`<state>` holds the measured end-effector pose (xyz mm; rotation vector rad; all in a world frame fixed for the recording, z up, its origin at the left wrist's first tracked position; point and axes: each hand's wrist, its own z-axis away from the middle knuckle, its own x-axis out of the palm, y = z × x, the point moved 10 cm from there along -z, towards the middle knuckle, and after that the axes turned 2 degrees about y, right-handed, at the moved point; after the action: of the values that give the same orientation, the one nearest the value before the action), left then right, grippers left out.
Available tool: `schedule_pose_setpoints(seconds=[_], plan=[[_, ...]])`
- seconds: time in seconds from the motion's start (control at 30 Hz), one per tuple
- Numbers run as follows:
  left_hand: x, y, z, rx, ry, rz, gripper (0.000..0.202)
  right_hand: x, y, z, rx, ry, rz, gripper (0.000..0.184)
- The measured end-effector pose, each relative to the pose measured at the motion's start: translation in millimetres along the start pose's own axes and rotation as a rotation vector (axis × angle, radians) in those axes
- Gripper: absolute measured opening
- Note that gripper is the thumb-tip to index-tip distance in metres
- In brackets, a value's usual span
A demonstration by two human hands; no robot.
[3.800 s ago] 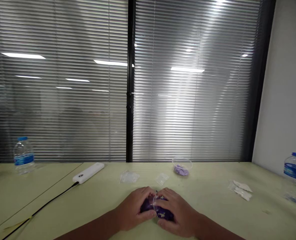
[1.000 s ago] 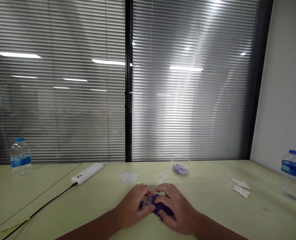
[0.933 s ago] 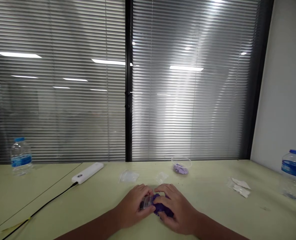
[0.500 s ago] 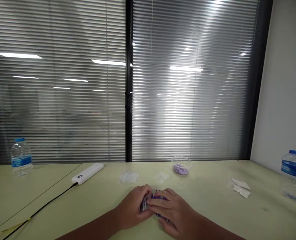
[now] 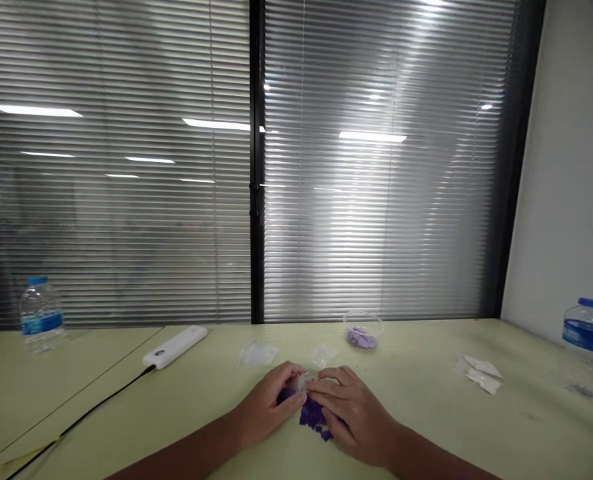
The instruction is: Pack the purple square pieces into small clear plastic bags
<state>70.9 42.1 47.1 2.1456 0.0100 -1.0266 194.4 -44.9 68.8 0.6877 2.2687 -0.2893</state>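
Pinching a clear plastic bag [image 5: 300, 383] closed in your left hand [image 5: 269, 408]; your right hand [image 5: 353, 419] touches it, grip unclear, over loose purple pieces [image 5: 313, 417] on the pale table [image 5: 426, 427].

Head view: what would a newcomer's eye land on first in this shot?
The bright slatted blinds fill the upper part of the view. Below them, at the centre of the pale green table, the left hand and right hand meet over scattered dark purple pieces, a small clear plastic piece at their fingertips. Beyond them stands a clear cup of lilac material.
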Motion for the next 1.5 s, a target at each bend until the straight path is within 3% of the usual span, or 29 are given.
schedule_pose_setpoints(seconds=[0.27, 0.7, 0.87, 0.97, 1.07, 1.3, 1.5], plan=[[2.0, -4.6, -2.3, -0.041, -0.01, 0.13, 0.037, -1.7, 2.8, 0.9, 0.011, 0.017, -0.009, 0.055], [-6.2, -1.6, -1.6, -0.023, 0.083, -0.077, 0.027, -11.9, -1.6, 1.7, -0.022, 0.095, -0.084, 0.061], [-7.5, 0.3, -1.4, -0.033, 0.104, -0.141, 0.029, -11.9, 16.8, 4.3, 0.143, 0.144, -0.077, 0.044], [-9.1, 3.8, -1.1, -0.039, 0.116, -0.186, 0.029, 1.5, 41.1, 12.1, 0.32, 0.092, -0.068, 0.032], [-9.5, 9.0, -0.9, 0.0, 0.13, -0.223, 0.028, 17.3, 56.2, 18.8, 0.423, -0.001, -0.108, 0.034], [-6.5, 17.5, -2.5, 0.096, 0.125, -0.261, 0.023, 24.1, 47.0, 15.9, 0.363, -0.108, -0.169, 0.043], [-5.4, 20.9, -3.0, 0.115, 0.11, -0.268, 0.023, 20.8, 46.6, 14.2, 0.353, -0.072, -0.172, 0.029]])
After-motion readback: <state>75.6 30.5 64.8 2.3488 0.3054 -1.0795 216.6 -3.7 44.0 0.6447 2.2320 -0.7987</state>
